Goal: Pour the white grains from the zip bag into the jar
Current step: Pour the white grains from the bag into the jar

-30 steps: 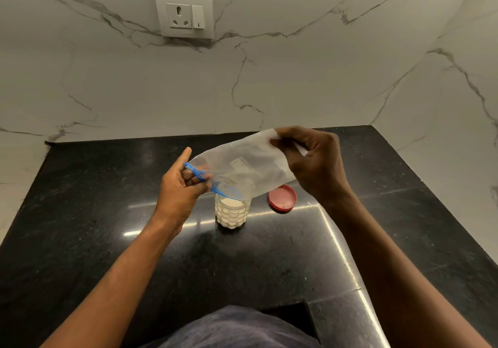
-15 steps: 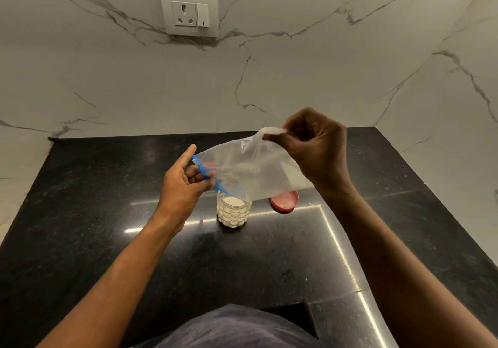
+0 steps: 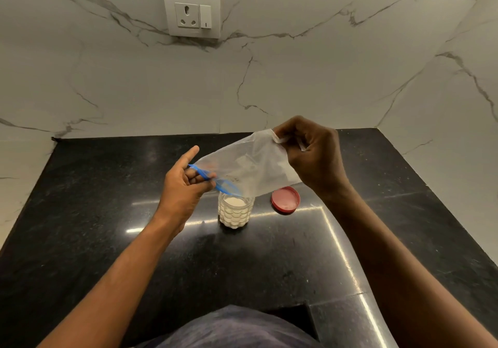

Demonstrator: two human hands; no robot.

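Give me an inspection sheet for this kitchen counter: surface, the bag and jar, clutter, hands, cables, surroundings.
Surface: black stone countertop, glossy, with streaks of light glare.
Job's things: zip bag tilted, its blue zip mouth low over the jar; the bag looks nearly empty; the jar is open, with white grains near its top.
Clutter: red lid lying on the countertop to the right of the jar, apart from it.
Hands: left hand pinches the bag's zip edge; right hand pinches the raised bottom corner.
Cables: nothing seen.
Surroundings: white marble walls; wall socket with switch, nothing plugged in.
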